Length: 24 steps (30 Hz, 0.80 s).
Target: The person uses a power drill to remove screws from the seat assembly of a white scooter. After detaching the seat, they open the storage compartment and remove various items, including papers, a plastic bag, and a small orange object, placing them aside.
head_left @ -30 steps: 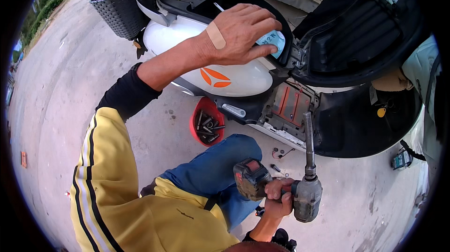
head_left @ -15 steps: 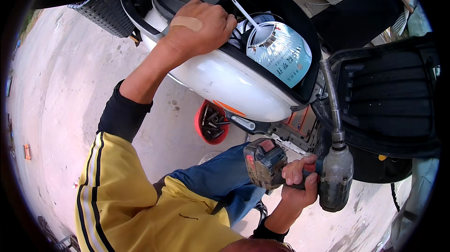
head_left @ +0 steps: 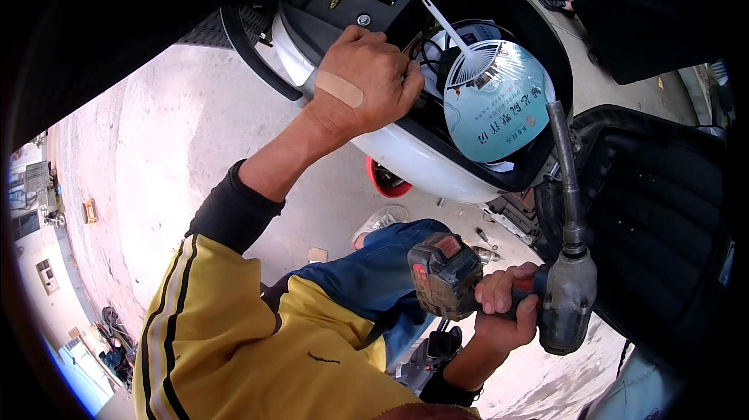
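My left hand, with a tan plaster on its back, is closed over the near rim of a white scooter's storage compartment; its fingertips are partly hidden. In the black compartment lies a light-blue hand fan with a white handle, on top of black cables and papers. My right hand is wrapped round the grip of a worn cordless impact wrench. A long metal socket extension points from the wrench toward the compartment's right end.
The scooter's black seat is swung up at the right. Below the body, a red basin with dark sockets sits partly hidden on the concrete ground. Another person's dark-clothed legs are at the upper right. An orange object lies far left.
The view has shifted, so the scooter appears farther right and the basin is more covered. My left hand stays at the rim; the wrench's extension now overlaps the compartment's right end in view.
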Each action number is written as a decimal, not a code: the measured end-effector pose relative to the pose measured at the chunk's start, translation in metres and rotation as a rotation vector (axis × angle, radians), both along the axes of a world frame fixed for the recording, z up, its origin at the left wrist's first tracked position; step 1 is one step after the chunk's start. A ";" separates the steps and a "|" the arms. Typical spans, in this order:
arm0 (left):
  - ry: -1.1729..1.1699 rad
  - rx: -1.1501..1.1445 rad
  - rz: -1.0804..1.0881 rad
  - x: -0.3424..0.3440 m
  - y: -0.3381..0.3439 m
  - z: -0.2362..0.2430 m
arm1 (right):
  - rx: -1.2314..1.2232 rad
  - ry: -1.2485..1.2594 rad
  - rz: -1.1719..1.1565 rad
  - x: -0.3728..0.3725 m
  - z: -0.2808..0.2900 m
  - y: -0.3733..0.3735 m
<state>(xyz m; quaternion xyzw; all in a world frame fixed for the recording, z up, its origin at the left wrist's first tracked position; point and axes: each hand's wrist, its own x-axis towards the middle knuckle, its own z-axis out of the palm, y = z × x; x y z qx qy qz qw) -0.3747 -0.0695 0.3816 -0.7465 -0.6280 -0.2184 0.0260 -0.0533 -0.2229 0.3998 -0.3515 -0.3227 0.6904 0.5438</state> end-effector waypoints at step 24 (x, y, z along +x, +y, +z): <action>-0.121 0.053 -0.050 -0.007 0.009 -0.007 | -0.275 -0.167 0.085 -0.074 0.130 0.032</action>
